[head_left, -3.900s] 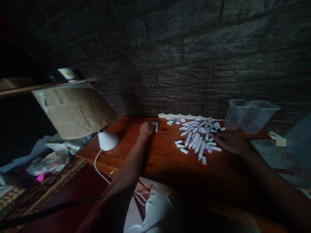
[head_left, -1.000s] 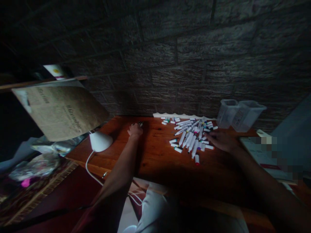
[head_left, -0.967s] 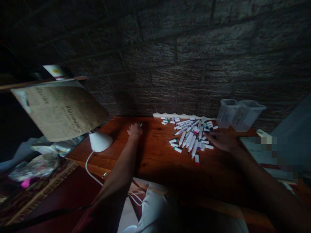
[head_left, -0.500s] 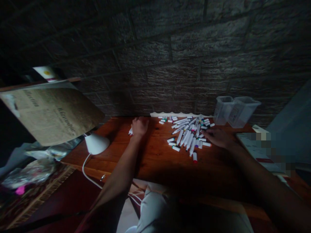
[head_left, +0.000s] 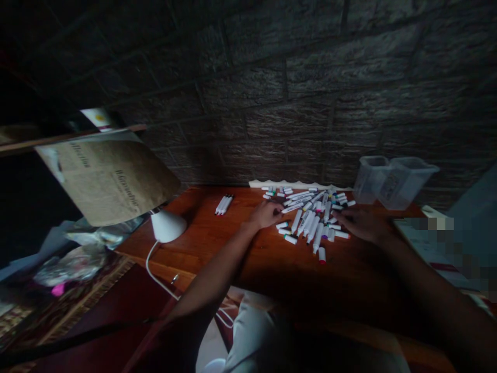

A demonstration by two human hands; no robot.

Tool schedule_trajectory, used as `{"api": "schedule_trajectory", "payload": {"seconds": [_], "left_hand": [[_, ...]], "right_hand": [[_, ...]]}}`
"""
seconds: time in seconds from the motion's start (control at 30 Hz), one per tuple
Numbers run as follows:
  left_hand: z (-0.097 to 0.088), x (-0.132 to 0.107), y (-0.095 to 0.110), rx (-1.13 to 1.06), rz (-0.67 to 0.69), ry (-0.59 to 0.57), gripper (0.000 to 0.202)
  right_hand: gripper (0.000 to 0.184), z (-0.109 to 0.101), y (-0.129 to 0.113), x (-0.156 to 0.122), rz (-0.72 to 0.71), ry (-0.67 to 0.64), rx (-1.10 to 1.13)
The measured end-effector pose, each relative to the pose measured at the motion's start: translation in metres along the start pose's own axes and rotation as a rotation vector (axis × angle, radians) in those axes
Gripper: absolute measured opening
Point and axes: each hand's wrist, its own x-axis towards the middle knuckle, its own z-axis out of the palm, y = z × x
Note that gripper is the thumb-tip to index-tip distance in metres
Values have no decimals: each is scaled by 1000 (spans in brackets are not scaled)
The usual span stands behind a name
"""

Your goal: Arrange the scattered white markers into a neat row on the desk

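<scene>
My left hand [head_left: 267, 214] is at the left edge of a heap of white markers [head_left: 309, 223]. Its fingers are curled, with the fingertips closed at the left end of a white marker [head_left: 293, 207] that still lies on the heap. My right hand [head_left: 360, 224] rests low at the heap's right side, fingers stretched towards the loose caps and markers; nothing shows in it. Farther left, a few white markers with dark ends [head_left: 224, 204] lie side by side in a neat row. Short caps with coloured ends, such as a red-ended one [head_left: 322, 255], are scattered around the heap.
Two clear plastic containers [head_left: 407, 184] stand at the back right against the stone wall [head_left: 264, 114]. A white lamp base [head_left: 167, 227] with a paper shade [head_left: 112, 178] is on the left of the wooden table [head_left: 217, 241]. Papers [head_left: 423, 248] lie at the right.
My left hand has moved right, from the small row of markers to the heap, uncovering the row. My right hand stays beside the heap. The view has turned slightly left.
</scene>
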Motion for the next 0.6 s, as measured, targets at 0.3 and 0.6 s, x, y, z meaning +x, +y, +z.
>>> {"api": "schedule_trajectory", "payload": {"seconds": [0.3,0.6], "left_hand": [[-53,-29,-70,87,-326,-146,17],[-34,-23,-57,74,-300,-75,24]], "right_hand": [[52,-2,-1,0,58,-83,70],[53,-6,-6,-3,69,-83,60]]}}
